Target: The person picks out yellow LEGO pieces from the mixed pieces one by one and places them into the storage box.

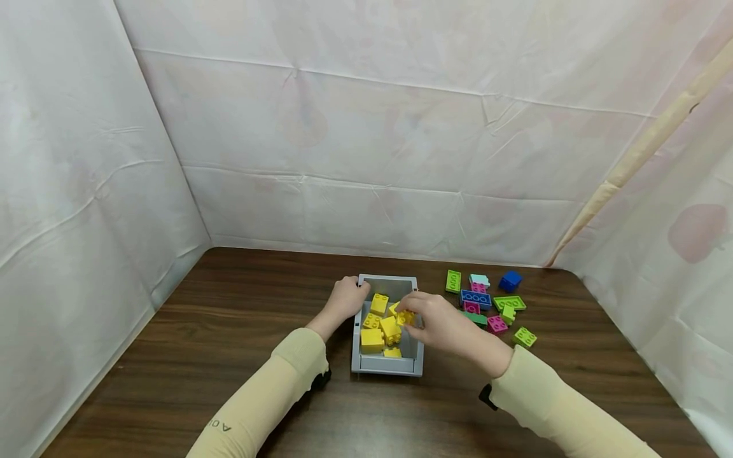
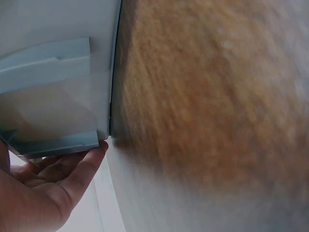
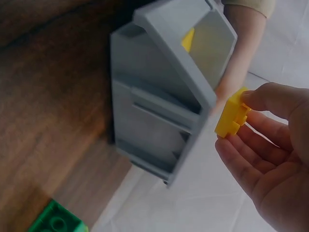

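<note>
A grey plastic bin [image 1: 387,366] on the table holds several yellow toy bricks [image 1: 372,340]. My left hand [image 1: 347,298] grips the bin by its far left corner. In the left wrist view, the fingers [image 2: 79,169] bend around the end of the grey bin [image 2: 48,65], and the thumb is mostly cut off by the frame. Over the bin's right rim is my right hand [image 1: 438,319]. Between its thumb and fingertips it pinches a yellow brick [image 3: 231,113], studs turned toward the palm, apart from the bin wall in the right wrist view.
Loose bricks lie right of the bin: a blue plate brick [image 1: 476,299], a dark blue brick [image 1: 510,280], a pink brick [image 1: 497,324], a lime brick [image 1: 524,338] and a green brick [image 3: 57,220]. A white curtain [image 1: 366,127] hangs behind the brown table [image 1: 258,286].
</note>
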Tool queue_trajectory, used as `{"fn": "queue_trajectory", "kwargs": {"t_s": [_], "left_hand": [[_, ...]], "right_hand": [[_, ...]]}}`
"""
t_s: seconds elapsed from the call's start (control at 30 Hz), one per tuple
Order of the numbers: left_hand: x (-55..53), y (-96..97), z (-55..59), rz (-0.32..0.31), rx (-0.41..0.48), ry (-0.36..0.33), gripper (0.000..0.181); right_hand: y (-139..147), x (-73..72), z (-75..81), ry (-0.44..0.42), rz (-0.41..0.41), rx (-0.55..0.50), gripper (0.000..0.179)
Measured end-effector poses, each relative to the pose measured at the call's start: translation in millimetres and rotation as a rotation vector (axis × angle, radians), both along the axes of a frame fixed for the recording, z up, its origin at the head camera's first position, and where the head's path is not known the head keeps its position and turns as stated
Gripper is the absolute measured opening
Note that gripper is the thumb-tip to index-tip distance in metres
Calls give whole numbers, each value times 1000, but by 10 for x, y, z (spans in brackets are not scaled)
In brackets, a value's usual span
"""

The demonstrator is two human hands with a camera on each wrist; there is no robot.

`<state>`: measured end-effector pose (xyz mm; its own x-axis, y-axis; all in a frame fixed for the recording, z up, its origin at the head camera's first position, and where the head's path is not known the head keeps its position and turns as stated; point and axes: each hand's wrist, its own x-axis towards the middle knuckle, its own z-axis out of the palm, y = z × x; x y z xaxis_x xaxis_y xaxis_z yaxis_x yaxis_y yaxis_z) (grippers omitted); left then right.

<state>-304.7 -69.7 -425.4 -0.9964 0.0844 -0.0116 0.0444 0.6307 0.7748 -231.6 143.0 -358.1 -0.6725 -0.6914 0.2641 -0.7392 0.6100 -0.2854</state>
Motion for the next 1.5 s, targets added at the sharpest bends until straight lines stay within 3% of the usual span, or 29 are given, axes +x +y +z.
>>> {"fn": "queue_trajectory", "kwargs": {"t_s": [0.2, 0.37, 0.7, 1.0, 1.27, 1.5], "left_hand": [[-1, 5, -8, 5, -9, -5, 44], [4, 9, 5, 8, -14, -1, 45], [19, 2, 24, 11, -4, -6, 46], [11, 1, 10, 20, -6, -5, 46], [0, 8, 4, 34, -2, -15, 50], [8, 6, 6, 18, 6, -3, 39]], "right_hand": [[-26, 10, -139, -25, 25, 26, 25], [-50, 34, -195, 3, 26, 74, 27], [-81, 61, -228, 90, 72, 222, 27], [-117, 66, -222, 61, 122, 329, 24], [-124, 66, -267, 107, 155, 369, 27], [-117, 56, -304, 140, 156, 380, 27]]}}
